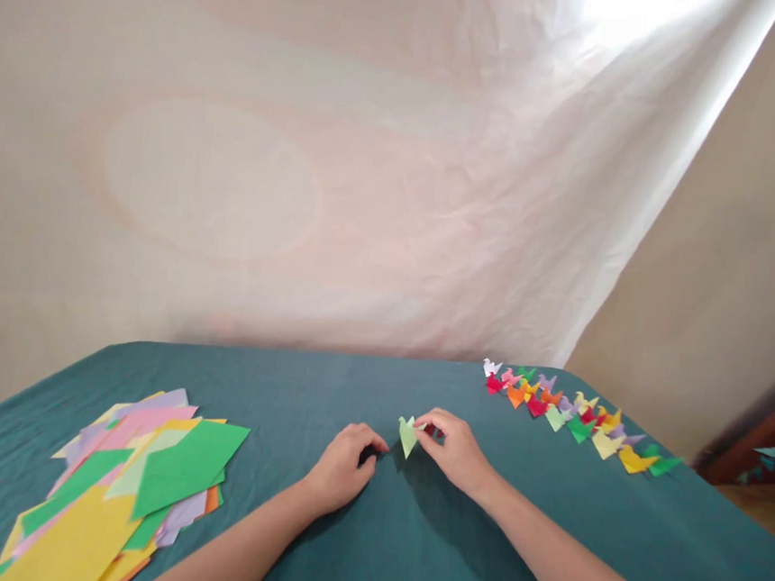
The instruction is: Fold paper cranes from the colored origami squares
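A small light green origami bird [407, 436] is at the middle of the table, its pointed end toward me. My right hand [453, 447] pinches its right side between thumb and fingertips. Just left of the bird, my left hand [347, 466] rests on the cloth with fingers curved and the thumb apart from them. Nothing shows in that hand, and a small gap separates it from the bird.
A loose pile of coloured paper sheets [85, 535] lies on the left of the dark green tablecloth [324, 393]. Several folded paper birds [558, 418] stand in rows along the right edge. A pale curtain [369, 189] hangs behind the table.
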Motion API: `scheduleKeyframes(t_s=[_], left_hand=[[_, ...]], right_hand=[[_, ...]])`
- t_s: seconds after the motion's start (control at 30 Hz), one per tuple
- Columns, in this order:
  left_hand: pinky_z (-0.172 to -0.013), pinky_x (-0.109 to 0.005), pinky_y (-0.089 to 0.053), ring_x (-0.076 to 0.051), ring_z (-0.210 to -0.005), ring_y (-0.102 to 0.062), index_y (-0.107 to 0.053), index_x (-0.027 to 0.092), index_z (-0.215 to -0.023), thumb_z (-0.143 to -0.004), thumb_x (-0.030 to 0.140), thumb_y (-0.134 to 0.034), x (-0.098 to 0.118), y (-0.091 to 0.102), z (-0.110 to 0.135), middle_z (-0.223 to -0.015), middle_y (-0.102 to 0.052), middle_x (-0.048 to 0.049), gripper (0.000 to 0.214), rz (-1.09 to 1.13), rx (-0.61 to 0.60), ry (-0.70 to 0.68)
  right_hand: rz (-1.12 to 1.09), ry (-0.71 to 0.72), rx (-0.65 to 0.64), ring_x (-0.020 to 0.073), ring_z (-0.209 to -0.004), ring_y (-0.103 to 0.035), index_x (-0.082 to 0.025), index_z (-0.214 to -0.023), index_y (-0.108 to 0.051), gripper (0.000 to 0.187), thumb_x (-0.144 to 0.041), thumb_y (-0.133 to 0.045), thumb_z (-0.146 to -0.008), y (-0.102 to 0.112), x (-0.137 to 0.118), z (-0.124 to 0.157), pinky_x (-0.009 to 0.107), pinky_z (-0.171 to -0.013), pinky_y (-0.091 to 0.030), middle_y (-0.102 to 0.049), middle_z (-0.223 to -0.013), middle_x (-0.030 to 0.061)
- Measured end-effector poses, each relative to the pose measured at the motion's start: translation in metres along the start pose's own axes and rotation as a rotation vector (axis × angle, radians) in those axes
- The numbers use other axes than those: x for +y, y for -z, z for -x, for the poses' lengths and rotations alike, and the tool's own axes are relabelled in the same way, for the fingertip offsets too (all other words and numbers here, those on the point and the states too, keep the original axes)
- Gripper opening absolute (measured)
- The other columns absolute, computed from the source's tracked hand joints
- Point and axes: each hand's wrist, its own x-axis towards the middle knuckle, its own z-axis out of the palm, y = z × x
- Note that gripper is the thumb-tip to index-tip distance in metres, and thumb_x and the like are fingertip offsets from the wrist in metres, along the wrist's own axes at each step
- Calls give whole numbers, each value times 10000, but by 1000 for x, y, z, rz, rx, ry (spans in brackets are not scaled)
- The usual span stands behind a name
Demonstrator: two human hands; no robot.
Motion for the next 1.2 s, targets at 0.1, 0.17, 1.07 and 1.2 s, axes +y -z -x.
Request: scheduleKeyframes(t_s=[0.1,0.17,1.07,1.2], left_hand=[[-850,-297,-404,-179,-892,-530,-619,192,-878,-712,59,-459,0,1,1,-907,-607,-37,266,-3,2,15],[-855,-302,-403,-181,-900,-529,-619,194,-884,-718,65,-458,2,2,1,-911,-607,-39,265,-5,1,20],[-840,-282,-405,-168,-895,-531,-594,203,-883,-740,65,-434,5,6,0,-907,-594,-30,255,0,-14,32],[-834,-285,-408,-168,-889,-530,-596,200,-879,-740,69,-432,5,6,-1,-900,-594,-32,252,6,-14,35]], right_hand=[[161,-50,39,134,-791,-582,-216,-895,-631,140,-206,-511,-823,22,31,-30,244,-758,-427,-642,-854,7],[232,-109,79,147,-814,-581,-200,-952,-620,182,-196,-494,-821,39,56,-52,262,-772,-420,-645,-897,26],[647,-642,-83,245,-1053,-493,-216,-922,-665,281,-447,-540,-822,84,183,-98,446,-896,-338,-626,-1021,66],[632,-624,-54,289,-1043,-482,-311,-785,-724,176,-408,-577,-778,83,183,-97,428,-846,-313,-662,-947,60]])
